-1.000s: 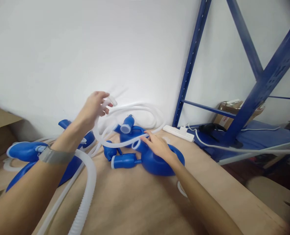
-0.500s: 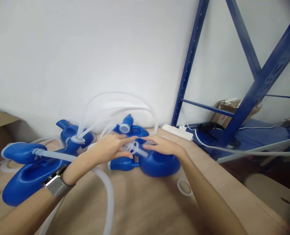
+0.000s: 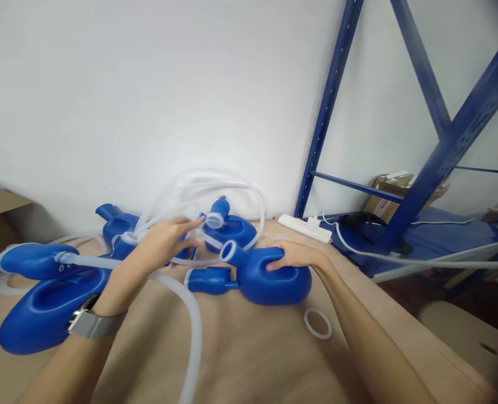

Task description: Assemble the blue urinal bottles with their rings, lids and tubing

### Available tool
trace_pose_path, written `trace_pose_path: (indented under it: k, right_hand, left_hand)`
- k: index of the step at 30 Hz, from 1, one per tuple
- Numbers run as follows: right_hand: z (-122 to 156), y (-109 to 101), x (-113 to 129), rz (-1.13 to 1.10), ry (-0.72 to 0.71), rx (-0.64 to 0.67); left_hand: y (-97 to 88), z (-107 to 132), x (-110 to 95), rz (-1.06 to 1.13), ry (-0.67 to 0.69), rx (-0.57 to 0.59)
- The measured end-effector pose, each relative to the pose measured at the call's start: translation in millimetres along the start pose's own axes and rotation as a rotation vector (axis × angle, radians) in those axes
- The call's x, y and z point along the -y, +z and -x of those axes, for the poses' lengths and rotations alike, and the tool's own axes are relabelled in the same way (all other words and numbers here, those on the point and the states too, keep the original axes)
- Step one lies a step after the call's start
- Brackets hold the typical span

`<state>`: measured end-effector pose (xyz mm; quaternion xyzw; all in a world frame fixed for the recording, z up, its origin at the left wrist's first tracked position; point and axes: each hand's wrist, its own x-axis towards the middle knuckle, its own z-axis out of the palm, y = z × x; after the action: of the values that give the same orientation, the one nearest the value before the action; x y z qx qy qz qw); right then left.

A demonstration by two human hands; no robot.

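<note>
My right hand grips the handle of a blue plastic urinal bottle, its thumb in the handle hollow. The bottle lies on its side with its round mouth uncovered, facing left. My left hand is left of that mouth, with thumb and index finger around a translucent tube fitting, partly hidden by the hand. A small blue funnel-shaped piece with a pale rim lies beside the bottle. Another such piece rests against a second blue bottle behind.
More blue bottles lie at the left, one with a blue funnel piece and tubing. Translucent hose loops along the wall and across the table. A white ring, a power strip and a blue rack post are at right.
My left hand has moved left with the translucent fitting, away from the bottle mouth, which now shows uncovered. My right hand has shifted right and closed on the bottle's handle.
</note>
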<state>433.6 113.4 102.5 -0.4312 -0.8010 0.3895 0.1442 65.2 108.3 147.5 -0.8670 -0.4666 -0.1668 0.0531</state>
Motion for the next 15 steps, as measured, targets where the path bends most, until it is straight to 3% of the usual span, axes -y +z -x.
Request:
trace_pose_path:
  k: [4, 10, 15]
  right_hand:
    - [-1.7, -0.1, -3.8, 0.001, 0.0, 0.005]
    - [-3.9, 1.6, -9.5, 0.043, 0.02, -0.012]
    - [-3.7, 2.6, -7.9, 0.101, 0.026, -0.028]
  left_hand:
    - [7.2, -2.0, -8.1, 0.089, 0.028, -0.028]
    - [47.6, -8.3, -38.1, 0.091, 0.142, -0.014]
    - [54.0, -6.2, -44.3, 0.065, 0.154, -0.004]
